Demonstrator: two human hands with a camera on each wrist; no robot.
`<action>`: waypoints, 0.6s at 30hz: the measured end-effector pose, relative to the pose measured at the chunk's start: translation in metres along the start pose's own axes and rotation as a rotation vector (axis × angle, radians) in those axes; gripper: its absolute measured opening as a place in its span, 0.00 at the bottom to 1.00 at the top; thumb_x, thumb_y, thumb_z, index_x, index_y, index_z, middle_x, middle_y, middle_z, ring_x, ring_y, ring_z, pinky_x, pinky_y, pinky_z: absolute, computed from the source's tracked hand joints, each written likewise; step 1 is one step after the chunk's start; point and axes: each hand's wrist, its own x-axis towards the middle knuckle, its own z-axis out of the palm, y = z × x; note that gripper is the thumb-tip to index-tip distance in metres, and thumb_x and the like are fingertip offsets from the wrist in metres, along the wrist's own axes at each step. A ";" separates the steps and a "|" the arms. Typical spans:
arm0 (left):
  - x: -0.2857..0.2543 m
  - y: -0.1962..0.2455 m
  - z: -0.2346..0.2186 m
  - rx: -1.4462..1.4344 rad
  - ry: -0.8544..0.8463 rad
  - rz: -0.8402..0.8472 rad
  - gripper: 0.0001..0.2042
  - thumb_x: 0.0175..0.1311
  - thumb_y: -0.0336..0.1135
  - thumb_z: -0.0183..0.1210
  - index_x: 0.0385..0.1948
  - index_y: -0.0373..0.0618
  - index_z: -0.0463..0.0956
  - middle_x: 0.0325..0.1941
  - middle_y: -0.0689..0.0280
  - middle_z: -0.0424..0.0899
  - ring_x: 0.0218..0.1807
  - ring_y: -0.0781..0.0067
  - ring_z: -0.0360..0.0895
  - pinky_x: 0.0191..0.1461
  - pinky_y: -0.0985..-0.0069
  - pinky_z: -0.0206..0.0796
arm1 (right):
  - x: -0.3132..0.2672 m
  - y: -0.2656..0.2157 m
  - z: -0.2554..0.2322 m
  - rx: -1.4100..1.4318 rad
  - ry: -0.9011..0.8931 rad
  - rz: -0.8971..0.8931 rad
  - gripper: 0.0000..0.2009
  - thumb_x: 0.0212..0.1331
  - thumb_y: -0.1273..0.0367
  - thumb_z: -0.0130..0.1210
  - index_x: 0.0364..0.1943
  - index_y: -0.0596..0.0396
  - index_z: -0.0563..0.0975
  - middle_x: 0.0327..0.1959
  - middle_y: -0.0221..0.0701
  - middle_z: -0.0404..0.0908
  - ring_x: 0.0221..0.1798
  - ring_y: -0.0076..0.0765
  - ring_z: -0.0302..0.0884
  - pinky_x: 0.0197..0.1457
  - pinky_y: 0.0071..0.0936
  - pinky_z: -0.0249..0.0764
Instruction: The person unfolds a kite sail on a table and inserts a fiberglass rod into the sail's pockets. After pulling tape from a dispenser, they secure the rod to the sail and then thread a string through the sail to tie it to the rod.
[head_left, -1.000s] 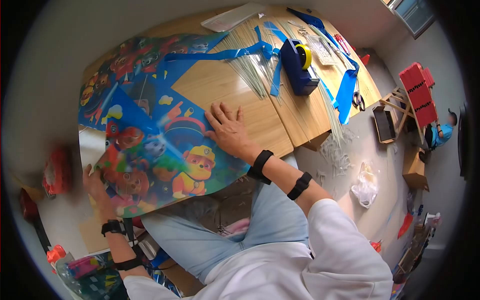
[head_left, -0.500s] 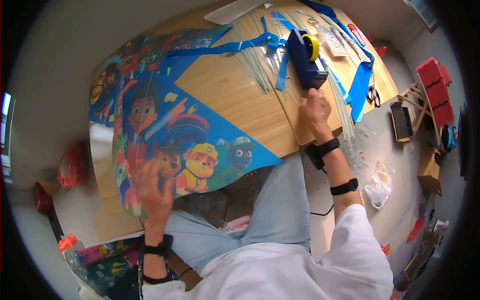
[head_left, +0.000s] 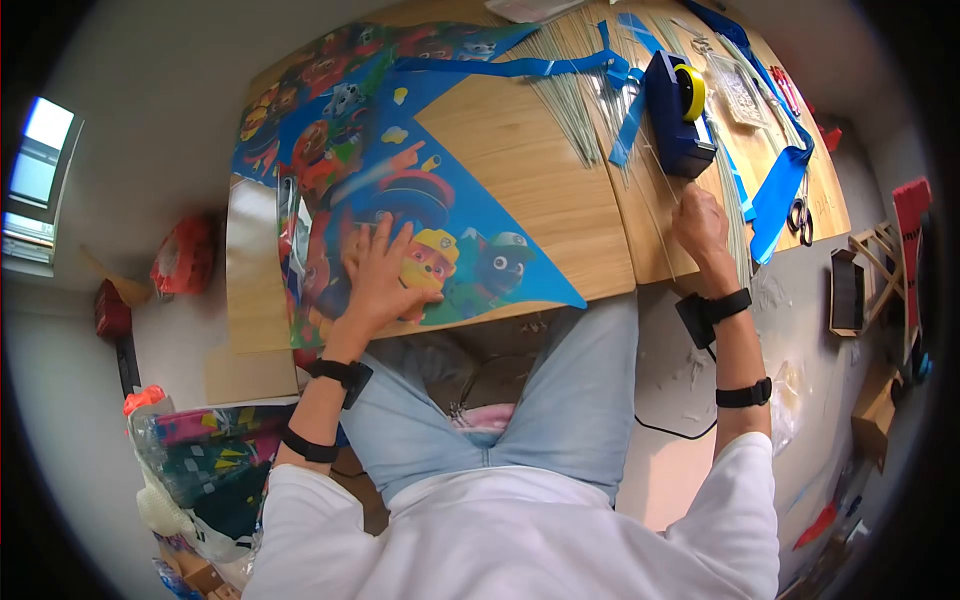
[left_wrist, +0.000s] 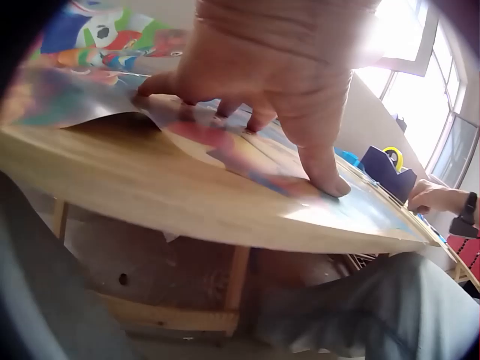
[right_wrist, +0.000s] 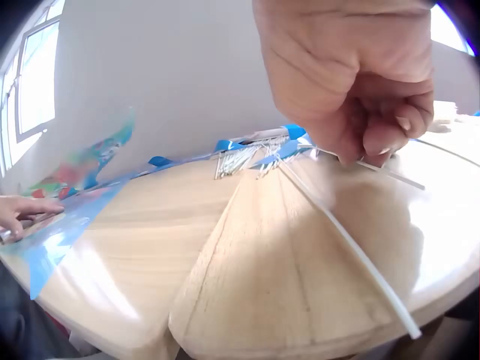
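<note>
On the left half of the wooden table [head_left: 540, 215] our left hand [head_left: 380, 275] lies spread, fingers straight, pressing the printed kite sheet [head_left: 450, 235] flat. We judge that film light, limp and slippery, best held by a flat palm or at an edge. Further right our right hand [head_left: 700, 222] pinches a thin white rod [right_wrist: 341, 232] lying on the wood; it looks light, springy and easily snapped, so we hold it near one end. Beyond it stands a blue tape dispenser [head_left: 675, 115], with scissors [head_left: 800, 215] at the far right edge.
</note>
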 end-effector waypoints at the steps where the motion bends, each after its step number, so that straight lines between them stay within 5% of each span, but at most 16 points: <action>1: 0.000 0.006 -0.002 0.012 0.007 0.037 0.49 0.41 0.57 0.76 0.71 0.50 0.67 0.81 0.53 0.53 0.81 0.42 0.44 0.79 0.43 0.32 | -0.002 0.002 -0.003 0.027 -0.003 0.012 0.04 0.51 0.72 0.57 0.27 0.58 0.76 0.32 0.47 0.83 0.39 0.59 0.83 0.43 0.50 0.79; 8: 0.037 -0.026 -0.012 0.036 0.358 0.014 0.32 0.55 0.47 0.70 0.62 0.43 0.74 0.76 0.51 0.62 0.78 0.43 0.53 0.76 0.45 0.44 | -0.025 0.021 -0.019 0.166 0.016 0.013 0.03 0.55 0.74 0.57 0.30 0.59 0.79 0.31 0.48 0.83 0.38 0.59 0.82 0.41 0.49 0.76; 15: 0.016 0.001 0.000 -0.039 0.088 0.067 0.38 0.53 0.51 0.70 0.67 0.46 0.71 0.77 0.50 0.60 0.79 0.42 0.50 0.77 0.45 0.40 | -0.064 0.002 -0.051 0.296 0.034 0.029 0.01 0.55 0.76 0.57 0.30 0.59 0.79 0.30 0.45 0.82 0.36 0.54 0.81 0.39 0.42 0.75; 18: 0.014 0.009 0.013 -0.034 0.149 0.069 0.41 0.52 0.54 0.71 0.69 0.47 0.69 0.78 0.51 0.59 0.79 0.41 0.49 0.78 0.45 0.38 | -0.086 -0.021 -0.047 0.427 0.036 -0.055 0.01 0.55 0.76 0.58 0.30 0.58 0.79 0.30 0.42 0.81 0.35 0.52 0.81 0.38 0.39 0.74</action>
